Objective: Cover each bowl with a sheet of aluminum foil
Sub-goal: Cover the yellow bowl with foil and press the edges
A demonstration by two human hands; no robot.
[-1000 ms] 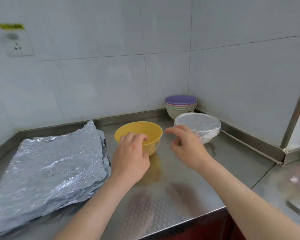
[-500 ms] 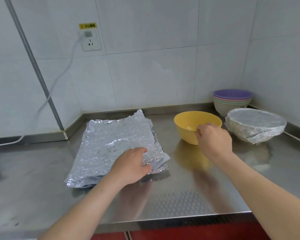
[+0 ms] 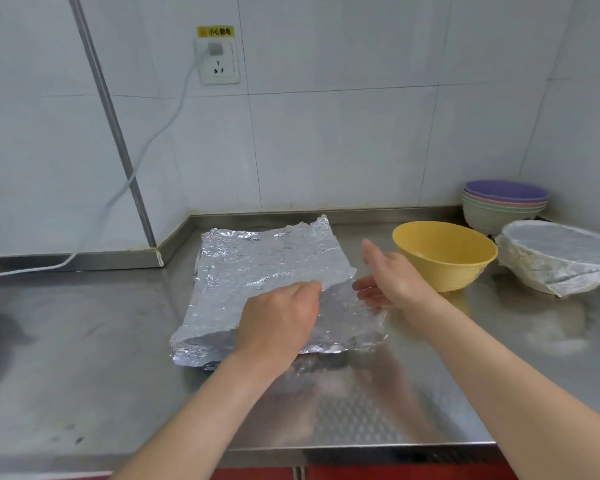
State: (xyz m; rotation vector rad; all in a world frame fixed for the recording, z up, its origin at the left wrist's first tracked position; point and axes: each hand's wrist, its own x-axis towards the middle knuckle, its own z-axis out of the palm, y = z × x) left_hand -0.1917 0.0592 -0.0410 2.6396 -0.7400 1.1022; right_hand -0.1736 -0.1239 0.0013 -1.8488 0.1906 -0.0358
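Observation:
A pile of crinkled aluminum foil sheets lies on the steel counter, left of centre. My left hand pinches the near right edge of the top sheet and holds it lifted off the pile. My right hand hovers open at the pile's right edge, fingers straight, next to the lifted foil. An uncovered yellow bowl stands just right of that hand. Further right sits a bowl wrapped in foil. A stack of several pastel bowls, purple on top, stands in the back corner.
The steel counter meets tiled walls at the back and right. A wall socket holds a plugged-in white cable that runs down to the left. A metal pipe slants down the wall. The counter's front edge runs near the bottom.
My left hand went from the yellow bowl to the foil pile and lifted the top sheet's edge. My right hand left the bowl's rim and opened beside the pile. The view swung left.

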